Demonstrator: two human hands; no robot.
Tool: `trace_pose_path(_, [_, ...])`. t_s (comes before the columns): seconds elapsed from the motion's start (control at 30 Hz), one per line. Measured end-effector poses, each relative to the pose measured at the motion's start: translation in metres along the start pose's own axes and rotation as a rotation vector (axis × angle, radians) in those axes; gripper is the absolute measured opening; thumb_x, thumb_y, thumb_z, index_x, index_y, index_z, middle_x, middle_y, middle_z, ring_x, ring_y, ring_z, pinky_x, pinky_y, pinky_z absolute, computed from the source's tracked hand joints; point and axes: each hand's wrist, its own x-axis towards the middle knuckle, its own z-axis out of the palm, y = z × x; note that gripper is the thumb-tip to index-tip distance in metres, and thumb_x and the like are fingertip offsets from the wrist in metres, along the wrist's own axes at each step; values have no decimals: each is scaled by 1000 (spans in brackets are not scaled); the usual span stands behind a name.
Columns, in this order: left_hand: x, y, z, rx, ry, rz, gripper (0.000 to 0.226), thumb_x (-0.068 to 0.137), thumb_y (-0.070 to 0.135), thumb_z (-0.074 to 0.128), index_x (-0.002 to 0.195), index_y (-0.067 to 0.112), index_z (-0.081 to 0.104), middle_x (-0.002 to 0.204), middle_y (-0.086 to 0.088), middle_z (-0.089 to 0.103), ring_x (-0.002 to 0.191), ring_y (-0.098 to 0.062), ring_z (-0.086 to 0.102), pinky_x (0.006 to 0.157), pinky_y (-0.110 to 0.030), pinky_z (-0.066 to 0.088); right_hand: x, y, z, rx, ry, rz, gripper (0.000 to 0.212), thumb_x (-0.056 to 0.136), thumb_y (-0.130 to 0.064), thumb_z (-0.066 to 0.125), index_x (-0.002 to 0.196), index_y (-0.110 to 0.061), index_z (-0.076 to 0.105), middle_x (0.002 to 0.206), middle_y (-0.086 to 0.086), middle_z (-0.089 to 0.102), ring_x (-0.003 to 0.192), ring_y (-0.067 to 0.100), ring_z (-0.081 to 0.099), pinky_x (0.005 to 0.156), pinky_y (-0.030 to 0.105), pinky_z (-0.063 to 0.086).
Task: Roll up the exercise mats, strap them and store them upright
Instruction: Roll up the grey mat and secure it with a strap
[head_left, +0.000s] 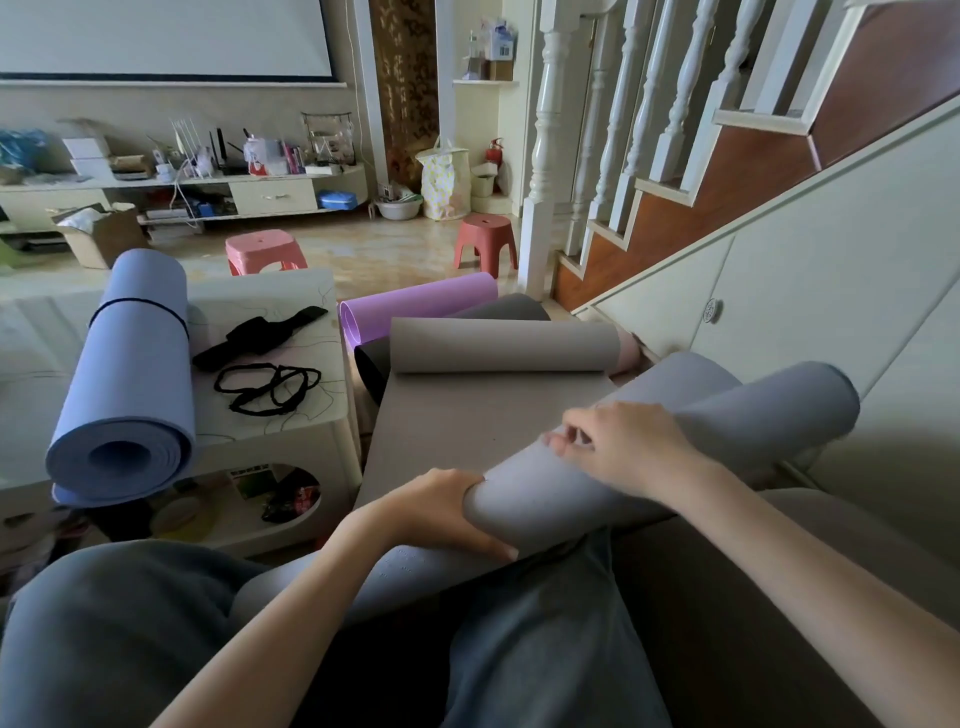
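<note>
A grey mat (675, 431) lies partly rolled across my lap, its loose sheet (483, 415) stretching away to a curled far end (504, 343). My left hand (441, 512) grips the near end of the roll from below. On top of the roll my right hand (623, 447) rests with its fingers curled over it. A blue rolled mat (130, 379), bound with a black strap, lies on the low white table (322, 415). Loose black straps (270, 387) and a wider black band (260, 335) lie beside it. A purple rolled mat (415, 304) and a dark one (374, 364) lie on the floor.
White cabinet panels (779, 322) under the staircase close off the right side. Two plastic stools, pink (262, 252) and red (485, 241), stand on the tiled floor beyond. A cardboard box (98, 234) and a cluttered TV shelf (208, 176) are at the back left.
</note>
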Motion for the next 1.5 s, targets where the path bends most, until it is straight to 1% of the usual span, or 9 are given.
trace_pose_path(0.1, [-6, -7, 5, 42, 59, 3, 62, 55, 68, 80, 99, 29, 60, 94, 13, 61, 91, -11, 57, 76, -26, 46, -12, -22, 16, -119, 21, -110, 80, 80, -79, 7, 104, -24, 59, 102, -1, 66, 100, 22, 60, 83, 36, 37])
trace_pose_path(0.2, [-9, -8, 14, 71, 65, 5, 60, 53, 70, 79, 92, 31, 53, 89, 15, 58, 87, -11, 55, 70, -25, 42, -14, -21, 30, -127, 37, -110, 76, 72, -79, -5, 84, -23, 46, 96, 3, 67, 93, 25, 60, 75, 36, 31])
trace_pose_path(0.5, [-7, -25, 10, 107, 52, 0, 77, 56, 71, 76, 117, 34, 48, 110, 9, 59, 101, -15, 56, 87, -34, 47, 8, -30, 43, -25, -97, 25, 62, 93, -67, 23, 83, -17, 58, 102, 10, 67, 100, 30, 60, 75, 36, 35])
trace_pose_path(0.77, [-5, -23, 5, 332, 103, 5, 76, 53, 75, 74, 107, 28, 47, 103, 7, 61, 95, -20, 58, 73, -32, 43, 26, -26, 58, 209, -351, 136, 64, 94, -68, 22, 59, -19, 44, 69, -2, 51, 79, 25, 51, 72, 34, 35])
trace_pose_path(0.97, [-1, 7, -9, 520, 226, 28, 79, 53, 88, 60, 99, 25, 49, 100, 2, 65, 93, -26, 61, 69, -31, 35, 43, 4, 32, 265, -455, 199, 61, 90, -73, 23, 80, -21, 53, 114, 8, 63, 106, 27, 58, 87, 36, 39])
trace_pose_path(1.2, [12, -6, 21, 319, -45, -43, 77, 54, 85, 64, 97, 22, 55, 98, 0, 64, 94, -26, 60, 69, -32, 37, 34, 3, 85, 427, -768, 326, 74, 94, -67, 29, 128, -8, 58, 139, 12, 52, 124, 26, 51, 105, 35, 34])
trace_pose_path(1.3, [22, -7, 21, 289, -70, -44, 76, 55, 85, 64, 96, 22, 57, 98, 1, 63, 92, -24, 58, 70, -33, 37, 28, 2, 80, 343, -654, 243, 57, 99, -58, 27, 124, -17, 59, 134, 13, 55, 122, 28, 52, 98, 34, 38])
trace_pose_path(1.4, [26, -8, 21, 238, -96, -58, 74, 54, 84, 65, 96, 24, 57, 93, 5, 59, 85, -21, 54, 71, -33, 39, 18, -10, 63, 28, -257, 164, 42, 97, -57, 31, 86, -22, 52, 105, 7, 66, 103, 29, 61, 76, 33, 41])
trace_pose_path(1.5, [30, -9, 19, 193, -178, -74, 70, 55, 80, 69, 98, 26, 58, 93, 8, 60, 86, -19, 56, 75, -34, 45, -1, -40, 69, -56, -126, 85, 48, 95, -63, 27, 89, -23, 52, 106, 7, 66, 103, 29, 61, 74, 35, 39])
